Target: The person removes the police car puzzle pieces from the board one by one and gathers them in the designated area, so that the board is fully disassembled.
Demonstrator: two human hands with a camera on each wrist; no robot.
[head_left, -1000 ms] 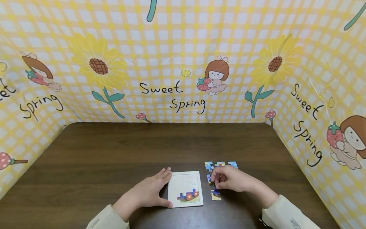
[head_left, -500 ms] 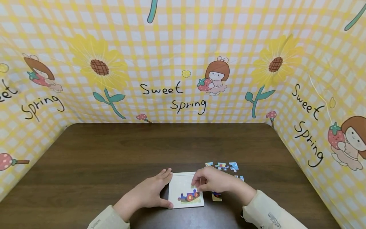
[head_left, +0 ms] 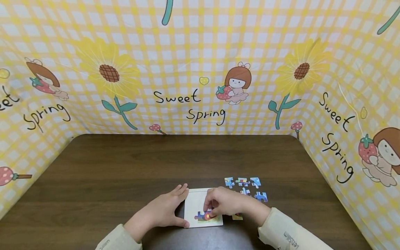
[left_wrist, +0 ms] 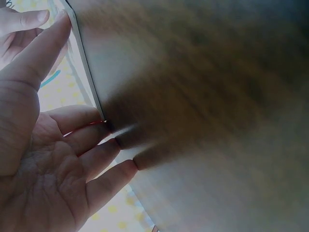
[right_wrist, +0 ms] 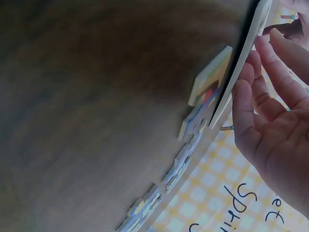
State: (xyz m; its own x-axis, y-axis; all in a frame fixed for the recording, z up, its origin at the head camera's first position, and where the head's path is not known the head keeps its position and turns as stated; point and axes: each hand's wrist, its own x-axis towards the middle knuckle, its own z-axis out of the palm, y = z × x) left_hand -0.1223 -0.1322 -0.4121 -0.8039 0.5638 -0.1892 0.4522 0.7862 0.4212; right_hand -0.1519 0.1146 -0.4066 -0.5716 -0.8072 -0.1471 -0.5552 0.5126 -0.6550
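A square white puzzle board [head_left: 193, 201] lies on the table, with a few joined jigsaw pieces [head_left: 200, 217] in its lower right part, in blue, red and yellow. My left hand [head_left: 165, 208] spans the board's left side, fingers straight, with the thumb on the near corner and fingertips by the far one. In the left wrist view, that hand's fingers [left_wrist: 91, 159] touch the tabletop. My right hand [head_left: 223, 201] is over the board, thumb and fingertips pinching a puzzle piece right at the joined pieces. Most of that piece is hidden by the fingers.
Right of the board lie several loose puzzle pieces, among them a blue one [head_left: 260, 197], a corner piece [head_left: 255, 182] and one [head_left: 237, 217] partly under the right wrist. A yellow checked cloth [head_left: 187, 62] stands around the brown table [head_left: 140, 159].
My right hand has moved left from the loose pieces onto the board with a puzzle piece, then lowered towards the joined pieces. The left hand has stayed at the board's left side.
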